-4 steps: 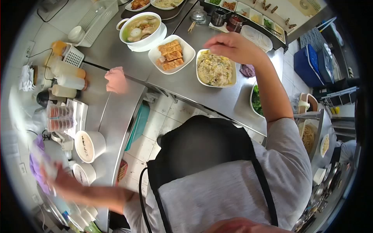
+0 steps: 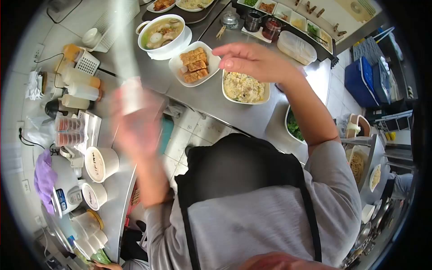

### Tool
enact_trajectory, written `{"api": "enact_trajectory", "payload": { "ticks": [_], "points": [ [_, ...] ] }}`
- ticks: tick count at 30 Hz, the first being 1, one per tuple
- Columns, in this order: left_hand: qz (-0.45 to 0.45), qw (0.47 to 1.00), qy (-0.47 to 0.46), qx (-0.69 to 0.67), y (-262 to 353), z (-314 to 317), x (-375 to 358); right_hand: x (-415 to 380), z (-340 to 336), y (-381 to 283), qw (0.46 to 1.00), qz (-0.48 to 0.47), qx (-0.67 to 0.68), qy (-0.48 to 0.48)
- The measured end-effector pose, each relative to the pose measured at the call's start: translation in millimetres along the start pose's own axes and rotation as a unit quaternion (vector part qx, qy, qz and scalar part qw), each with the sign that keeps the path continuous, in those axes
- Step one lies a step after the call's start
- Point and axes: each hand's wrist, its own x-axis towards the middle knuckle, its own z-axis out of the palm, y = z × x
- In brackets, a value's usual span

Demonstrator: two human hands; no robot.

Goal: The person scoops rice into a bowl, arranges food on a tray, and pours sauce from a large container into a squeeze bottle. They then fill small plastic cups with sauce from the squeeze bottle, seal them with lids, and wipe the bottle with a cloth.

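My left hand [image 2: 139, 128], smeared by motion, is over the counter's inner edge, closed around a long whitish thing [image 2: 126, 54] that reaches up the view; its kind is too blurred to tell. My right hand [image 2: 245, 60] hovers over a white bowl of fried rice [image 2: 245, 87], fingers stretched out and nothing seen in them. Just left of its fingertips is a white dish [image 2: 175, 74] with sliced, golden-brown fried pieces [image 2: 195, 65]. Behind that dish, a white bowl of soup [image 2: 162, 33] stands on a white plate.
Squeeze bottles [image 2: 83, 85] and lidded tubs [image 2: 101, 164] line the left counter, beside a purple cloth [image 2: 44, 175]. A topping rack [image 2: 292, 20] and jars [image 2: 272, 28] stand at the back. Greens in a bowl [image 2: 294, 123] lie under my right arm. Another person's hand [image 2: 108, 265] shows at bottom left.
My left hand has swung from the lower left up to the counter's inner edge with the whitish thing, hiding the pink cloth. My right hand has shifted slightly left, over the rice.
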Motion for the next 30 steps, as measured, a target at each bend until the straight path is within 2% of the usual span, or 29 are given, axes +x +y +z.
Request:
{"api": "enact_trajectory", "payload": {
  "ticks": [1, 2, 3, 5, 6, 8, 9, 10, 11, 12, 15, 16, 17, 19, 20, 23, 26, 30],
  "points": [
    [-0.104, 0.981, -0.126, -0.103, -36, 6, 11, -1, 8, 5, 0.999, -0.016, 0.037, 0.02],
    [-0.165, 0.97, -0.129, -0.119, -69, 19, 12, -2, 19, 16, 0.99, -0.035, 0.108, 0.078],
    [-0.22, 0.951, -0.149, -0.158, -105, 23, 14, -4, 22, 26, 0.966, -0.017, 0.234, 0.109],
    [-0.305, 0.927, -0.176, -0.131, -156, 26, 6, -12, 21, 42, 0.866, 0.021, 0.472, 0.163],
    [-0.341, 0.919, -0.174, -0.096, -166, 32, 3, -20, 18, 44, 0.831, 0.041, 0.521, 0.191],
    [-0.411, 0.897, -0.164, -0.025, -177, 38, -2, -39, 2, 76, 0.843, 0.08, 0.488, 0.21],
    [-0.42, 0.883, -0.191, 0.082, -178, 37, 1, -49, -6, 91, 0.848, 0.099, 0.472, 0.22],
    [-0.426, 0.859, -0.215, 0.186, -174, 33, 5, -57, -14, 100, 0.897, 0.122, 0.345, 0.249],
    [-0.426, 0.824, -0.237, 0.289, -170, 28, 11, -64, -21, 106, 0.928, 0.142, 0.211, 0.272],
    [-0.368, 0.835, -0.237, 0.332, -167, 20, 21, -68, -27, 111, 0.941, 0.159, 0.072, 0.29],
    [-0.242, 0.877, -0.134, 0.393, -161, 1, 64, -78, -25, 117, 0.938, 0.16, -0.153, 0.267],
    [-0.2, 0.887, -0.104, 0.404, -159, 4, 75, -76, -19, 123, 0.935, 0.135, -0.169, 0.28],
    [-0.183, 0.874, -0.118, 0.434, -161, 3, 85, -76, -17, 124, 0.921, 0.101, -0.275, 0.257],
    [-0.146, 0.845, -0.149, 0.492, -166, 2, 103, -75, -14, 122, 0.856, 0.028, -0.474, 0.203],
    [-0.101, 0.802, -0.182, 0.559, -168, 9, 108, -78, -12, 114, 0.844, 0.046, -0.506, 0.171],
    [-0.037, 0.664, -0.299, 0.684, -183, 12, 119, -91, -7, 112, 0.835, 0.017, -0.523, 0.171],
    [-0.004, 0.556, -0.379, 0.74, -197, 17, 124, -99, 0, 112, 0.851, 0.053, -0.499, 0.152],
    [-0.019, 0.471, -0.388, 0.792, -204, 26, 124, -100, 3, 118, 0.858, 0.059, -0.483, 0.165]
  ]
}}
